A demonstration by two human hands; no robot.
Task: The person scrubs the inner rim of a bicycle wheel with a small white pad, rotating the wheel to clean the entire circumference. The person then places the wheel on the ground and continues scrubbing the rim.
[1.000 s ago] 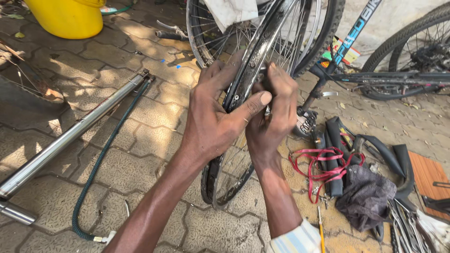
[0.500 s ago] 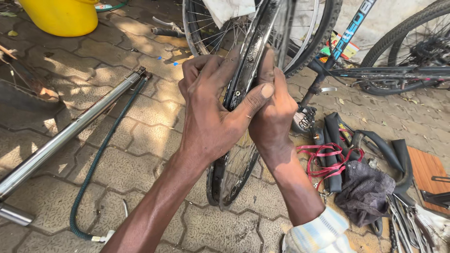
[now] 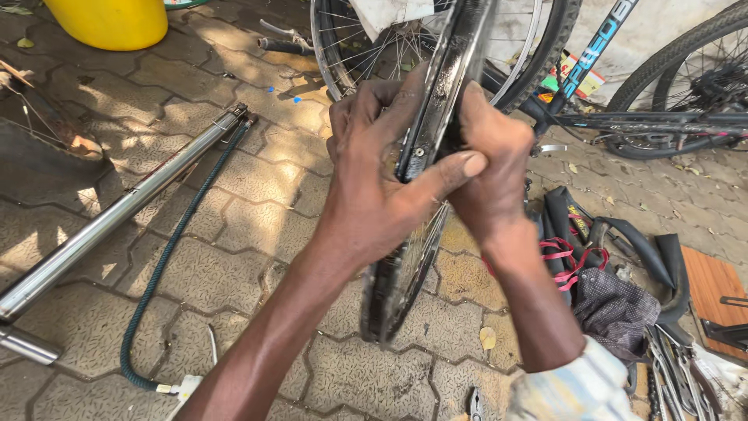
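Where the bicycle wheel stands edge-on at frame centre, I note the left hand and right hand both clamped on its rim; fingertips hidden, wheel top cut off.

Colourful flat package behind bicycle frame

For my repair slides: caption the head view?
Both hands, left and right, grip a black spoked bicycle wheel above grey paving.
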